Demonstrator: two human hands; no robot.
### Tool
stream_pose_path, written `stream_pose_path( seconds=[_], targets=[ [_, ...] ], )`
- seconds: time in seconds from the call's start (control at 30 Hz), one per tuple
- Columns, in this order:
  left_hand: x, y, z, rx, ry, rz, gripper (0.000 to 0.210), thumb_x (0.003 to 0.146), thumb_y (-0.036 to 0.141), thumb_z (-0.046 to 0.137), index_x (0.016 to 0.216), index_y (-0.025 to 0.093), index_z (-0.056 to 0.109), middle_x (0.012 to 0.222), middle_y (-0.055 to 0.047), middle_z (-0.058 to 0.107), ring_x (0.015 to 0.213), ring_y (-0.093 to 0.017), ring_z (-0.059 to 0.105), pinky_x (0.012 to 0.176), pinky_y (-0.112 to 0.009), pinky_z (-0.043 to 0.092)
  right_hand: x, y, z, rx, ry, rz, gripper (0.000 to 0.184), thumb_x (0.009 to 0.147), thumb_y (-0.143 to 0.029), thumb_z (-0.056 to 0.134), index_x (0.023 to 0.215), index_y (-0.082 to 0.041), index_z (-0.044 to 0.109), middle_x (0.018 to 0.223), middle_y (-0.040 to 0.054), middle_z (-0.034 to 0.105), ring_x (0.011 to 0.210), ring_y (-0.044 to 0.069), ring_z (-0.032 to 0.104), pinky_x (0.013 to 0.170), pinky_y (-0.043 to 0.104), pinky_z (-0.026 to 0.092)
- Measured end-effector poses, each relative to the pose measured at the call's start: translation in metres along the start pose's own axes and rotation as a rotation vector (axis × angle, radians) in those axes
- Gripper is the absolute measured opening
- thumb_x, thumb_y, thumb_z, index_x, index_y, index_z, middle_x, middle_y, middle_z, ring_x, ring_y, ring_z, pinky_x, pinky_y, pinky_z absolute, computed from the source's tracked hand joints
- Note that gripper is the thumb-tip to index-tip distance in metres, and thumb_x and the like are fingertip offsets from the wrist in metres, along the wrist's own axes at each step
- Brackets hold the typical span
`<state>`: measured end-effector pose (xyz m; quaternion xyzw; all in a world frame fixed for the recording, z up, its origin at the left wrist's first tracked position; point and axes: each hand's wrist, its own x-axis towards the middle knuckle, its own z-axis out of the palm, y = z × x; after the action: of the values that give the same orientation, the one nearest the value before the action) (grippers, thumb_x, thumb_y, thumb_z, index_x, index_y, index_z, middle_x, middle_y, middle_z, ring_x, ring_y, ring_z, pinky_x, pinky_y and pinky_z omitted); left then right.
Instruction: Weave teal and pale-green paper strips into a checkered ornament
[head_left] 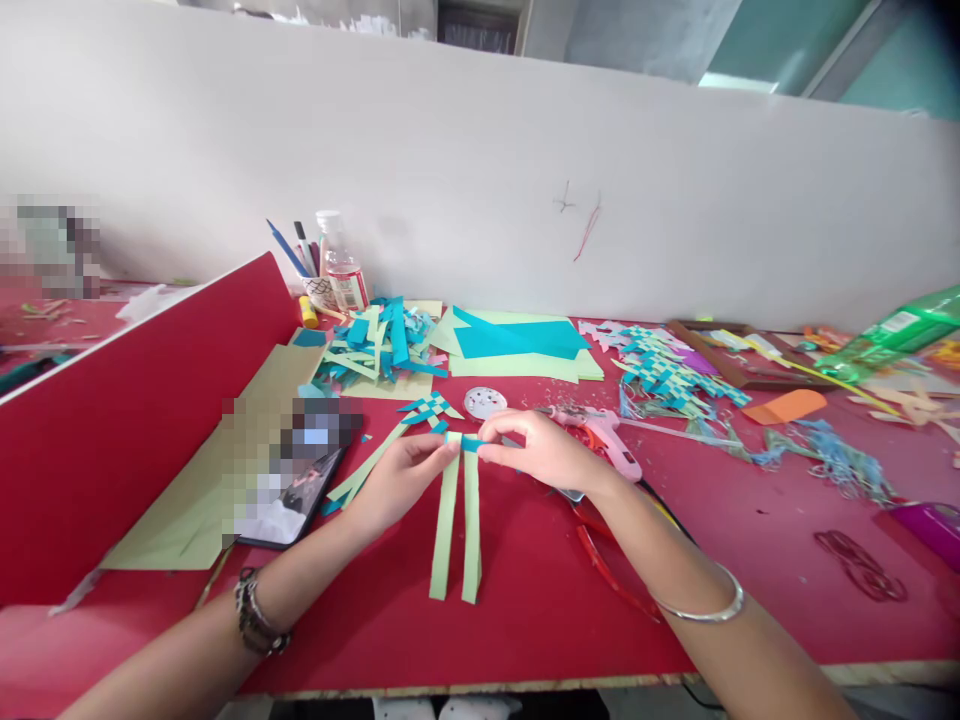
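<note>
Two pale green paper strips (445, 530) hang down side by side from a short blue paper strip (472, 443) that crosses their tops. My left hand (405, 468) pinches the left end of this joined piece between thumb and fingers. On the other side, my right hand (529, 447) has its thumb and forefinger closed on the blue strip's right end. Just behind my left hand lies a small woven blue and green paper piece (429, 410) with long loose strips. A pink glue gun (611, 440) rests behind my right forearm, and red-handled pliers (607, 565) lie partly under that arm.
A phone (307, 490) and green card (202, 500) lie left, by a red divider (150, 430). Behind are cut paper scraps (375, 340), blue sheets (517, 340), a clear bottle (345, 270) and a round lid (485, 403). Woven pieces (667, 370) and a green bottle (892, 335) lie right.
</note>
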<state>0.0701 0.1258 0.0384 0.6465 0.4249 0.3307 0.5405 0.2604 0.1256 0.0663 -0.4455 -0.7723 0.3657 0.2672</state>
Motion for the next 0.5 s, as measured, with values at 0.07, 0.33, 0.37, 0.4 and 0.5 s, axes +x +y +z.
stream_pose_path(
  seconds=[0.07, 0.33, 0.37, 0.4, 0.5],
  targets=[
    [0.0005, -0.0027, -0.0008, -0.007, 0.01, -0.017, 0.035, 0.077, 0.045, 0.05, 0.08, 0.014, 0.066, 0.07, 0.0, 0.062, 0.066, -0.015, 0.051, 0.063, -0.023, 0.039, -0.0016, 0.0001, -0.0009, -0.02, -0.006, 0.011, 0.019, 0.078, -0.035, 0.052, 0.072, -0.018, 0.056, 0.074, -0.0009, 0.059, 0.073, 0.013, 0.053, 0.066, 0.023, 0.038],
    [0.0002, -0.0087, -0.0053, 0.143, 0.046, 0.013, 0.036, 0.077, 0.045, 0.051, 0.065, 0.013, 0.061, 0.052, 0.004, 0.045, 0.051, -0.009, 0.037, 0.049, -0.02, 0.028, -0.004, -0.0046, 0.0024, 0.038, -0.075, 0.116, 0.017, 0.079, -0.032, 0.051, 0.076, -0.017, 0.058, 0.067, -0.0022, 0.058, 0.062, 0.01, 0.052, 0.056, 0.021, 0.036],
    [-0.0001, -0.0081, -0.0049, 0.143, 0.047, 0.007, 0.035, 0.076, 0.045, 0.051, 0.064, 0.013, 0.061, 0.05, 0.005, 0.044, 0.05, -0.008, 0.036, 0.048, -0.02, 0.027, -0.0039, -0.0049, 0.003, 0.036, -0.056, 0.111, 0.017, 0.079, -0.032, 0.051, 0.076, -0.017, 0.059, 0.071, -0.0014, 0.06, 0.066, 0.011, 0.054, 0.059, 0.021, 0.037],
    [-0.0004, -0.0073, -0.0042, 0.129, 0.05, -0.002, 0.035, 0.076, 0.045, 0.052, 0.064, 0.014, 0.061, 0.05, 0.005, 0.044, 0.049, -0.008, 0.036, 0.047, -0.02, 0.027, -0.0037, -0.0048, 0.0035, 0.036, -0.042, 0.106, 0.017, 0.079, -0.031, 0.051, 0.076, -0.017, 0.059, 0.074, -0.0008, 0.061, 0.07, 0.012, 0.055, 0.062, 0.022, 0.038],
    [-0.0017, -0.0045, -0.001, 0.052, 0.039, -0.034, 0.035, 0.076, 0.045, 0.051, 0.062, 0.014, 0.061, 0.052, 0.004, 0.048, 0.051, -0.01, 0.042, 0.05, -0.02, 0.033, -0.0037, -0.0023, 0.0047, 0.043, -0.01, 0.099, 0.018, 0.079, -0.032, 0.051, 0.075, -0.017, 0.06, 0.077, 0.0002, 0.063, 0.075, 0.014, 0.056, 0.066, 0.023, 0.039]
  ],
)
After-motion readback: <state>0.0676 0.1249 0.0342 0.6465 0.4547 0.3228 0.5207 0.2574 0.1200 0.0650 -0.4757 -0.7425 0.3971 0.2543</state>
